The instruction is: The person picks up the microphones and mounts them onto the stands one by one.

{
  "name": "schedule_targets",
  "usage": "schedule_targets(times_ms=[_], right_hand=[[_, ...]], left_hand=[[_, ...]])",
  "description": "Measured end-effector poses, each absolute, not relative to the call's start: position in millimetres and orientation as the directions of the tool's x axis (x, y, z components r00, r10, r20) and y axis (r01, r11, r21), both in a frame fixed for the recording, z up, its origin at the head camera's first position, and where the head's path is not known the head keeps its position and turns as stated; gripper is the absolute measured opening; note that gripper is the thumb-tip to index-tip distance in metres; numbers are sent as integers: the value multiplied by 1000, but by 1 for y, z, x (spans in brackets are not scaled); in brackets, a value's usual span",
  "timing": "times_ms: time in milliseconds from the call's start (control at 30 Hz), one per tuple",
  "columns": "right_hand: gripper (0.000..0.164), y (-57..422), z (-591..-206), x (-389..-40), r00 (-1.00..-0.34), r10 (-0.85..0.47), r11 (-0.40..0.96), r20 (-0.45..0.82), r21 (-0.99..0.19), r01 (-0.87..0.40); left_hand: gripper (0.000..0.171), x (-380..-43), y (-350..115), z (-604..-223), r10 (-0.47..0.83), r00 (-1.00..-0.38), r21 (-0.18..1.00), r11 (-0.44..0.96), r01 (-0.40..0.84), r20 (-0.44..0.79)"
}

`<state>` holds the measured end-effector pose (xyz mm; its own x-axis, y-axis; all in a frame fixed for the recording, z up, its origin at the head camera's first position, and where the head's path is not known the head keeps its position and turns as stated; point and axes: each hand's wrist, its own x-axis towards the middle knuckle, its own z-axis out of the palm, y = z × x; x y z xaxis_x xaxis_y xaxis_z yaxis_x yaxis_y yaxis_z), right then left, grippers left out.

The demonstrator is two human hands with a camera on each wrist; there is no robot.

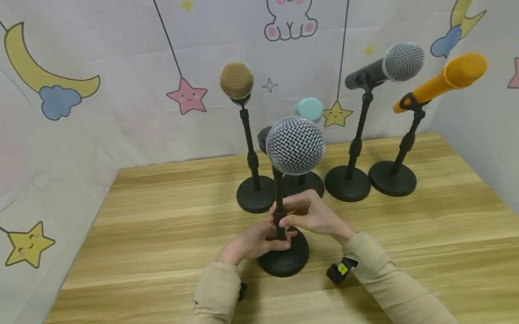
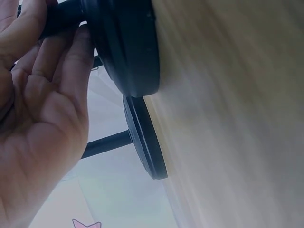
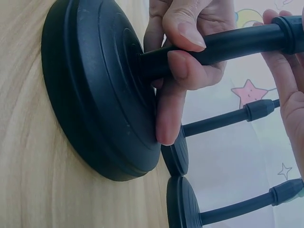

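Note:
A desktop microphone stand (image 1: 284, 260) with a round black base stands on the wooden table, bearing a microphone with a silver mesh head (image 1: 295, 145). My left hand (image 1: 254, 240) grips the lower pole just above the base. Higher up, the fingers of my right hand (image 1: 315, 216) hold the pole's thicker collar (image 3: 287, 34). In the right wrist view, the left thumb and fingers wrap the pole, one finger pointing down beside the base (image 3: 102, 90). The left wrist view shows the left palm (image 2: 47, 118) beside the same stand; its fingertips are partly cut off.
Behind stand several more microphones on black stands: a gold one (image 1: 236, 80), a light-blue one (image 1: 309, 109) partly hidden, a dark one with silver mesh (image 1: 403, 62) and an orange one (image 1: 450, 76). A white printed cloth (image 1: 132, 91) encloses the table (image 1: 152, 242).

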<state>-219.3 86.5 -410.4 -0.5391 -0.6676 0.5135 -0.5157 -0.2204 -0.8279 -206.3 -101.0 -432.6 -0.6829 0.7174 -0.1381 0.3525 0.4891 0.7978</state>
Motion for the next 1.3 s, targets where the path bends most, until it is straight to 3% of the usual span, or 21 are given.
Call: schedule_targets(times_ms=[233,367,533,1300], right_hand=[[20,85,-414,-220,-524,-648,-275,553,-811,-517],[20,84,-414,-219,-519,-636,-296,571,-802,-519],[23,84,-415,-217,-540,-620,-293,569,-806,-514],[24,80,-417,-208,-615,-541,-247,573,-808,-535]], left_hand=[[39,-205,-101,-433,704,-698,789,500,356,-131],[31,-205,-101,-434,700,-701,802,492,339,-133],[21,-206,-101,-436,713,-690,827,459,326,-124],[21,-205,-102,-434,720,-687,838,432,332,-99]])
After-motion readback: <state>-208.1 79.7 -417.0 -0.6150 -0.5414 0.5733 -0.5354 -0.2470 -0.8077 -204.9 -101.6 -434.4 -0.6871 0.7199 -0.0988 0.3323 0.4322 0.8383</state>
